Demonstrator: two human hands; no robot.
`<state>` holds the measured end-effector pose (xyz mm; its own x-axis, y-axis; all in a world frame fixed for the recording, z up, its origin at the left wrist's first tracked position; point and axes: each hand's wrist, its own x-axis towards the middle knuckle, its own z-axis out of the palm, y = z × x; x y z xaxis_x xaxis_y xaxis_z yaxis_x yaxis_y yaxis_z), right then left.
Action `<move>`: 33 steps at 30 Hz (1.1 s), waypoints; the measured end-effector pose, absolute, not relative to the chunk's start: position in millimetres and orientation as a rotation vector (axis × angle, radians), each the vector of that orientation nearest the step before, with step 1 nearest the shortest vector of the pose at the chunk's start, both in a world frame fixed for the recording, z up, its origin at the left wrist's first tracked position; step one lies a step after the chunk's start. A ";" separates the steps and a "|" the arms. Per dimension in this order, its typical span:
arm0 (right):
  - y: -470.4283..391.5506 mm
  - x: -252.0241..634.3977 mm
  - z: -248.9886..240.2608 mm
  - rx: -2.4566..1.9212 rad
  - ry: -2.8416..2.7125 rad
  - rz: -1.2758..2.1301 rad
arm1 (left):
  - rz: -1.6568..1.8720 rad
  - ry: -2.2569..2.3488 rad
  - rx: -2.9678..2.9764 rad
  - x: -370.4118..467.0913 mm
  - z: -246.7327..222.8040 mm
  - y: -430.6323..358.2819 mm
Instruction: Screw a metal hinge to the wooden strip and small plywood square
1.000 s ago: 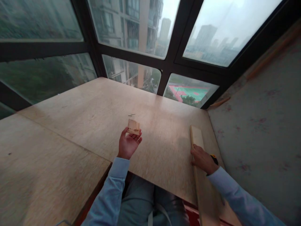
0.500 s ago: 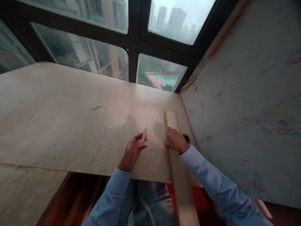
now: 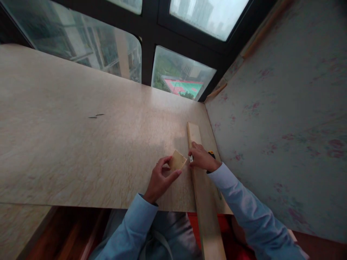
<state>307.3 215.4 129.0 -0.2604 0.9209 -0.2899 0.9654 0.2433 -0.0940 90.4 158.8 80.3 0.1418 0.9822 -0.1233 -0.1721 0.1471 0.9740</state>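
A small flat wooden piece [image 3: 178, 161] is pinched between the thumb and fingers of my left hand [image 3: 161, 179], its broad face turned up. My right hand [image 3: 201, 157] is closed on a small metal piece [image 3: 191, 158] that shows at its fingertips, just right of the wooden piece. Under my right hand lies a long wooden board [image 3: 207, 213], which runs off the table's front edge. A black and yellow object [image 3: 211, 154] sits behind my right wrist, partly hidden.
Two thin metal pieces, like screws or nails [image 3: 96, 116], lie on the pale table [image 3: 67, 151] at the left. Dark-framed windows [image 3: 148, 47] stand behind, and a flower-patterned wall [image 3: 284, 137] borders the right side. Something red [image 3: 230, 231] shows below the front edge.
My left hand has turned the wooden piece from edge-on to face-up and brought it closer to my right hand. The metal piece now shows at my right fingertips. The view has shifted.
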 end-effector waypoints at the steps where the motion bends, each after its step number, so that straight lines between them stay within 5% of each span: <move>1: 215.2 309.6 127.1 1.794 2.347 -0.384 | 1.121 1.075 1.120 91.6 80.0 158.8; 33: 180.5 345.8 97.0 1.999 2.832 -0.728 | 1.364 1.491 1.191 165.3 63.6 171.5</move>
<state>345.8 180.5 97.0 -0.3092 0.9469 0.0887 0.7868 0.3071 -0.5354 165.3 171.5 63.6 -0.2615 0.9640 0.0476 0.1329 -0.0129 0.9911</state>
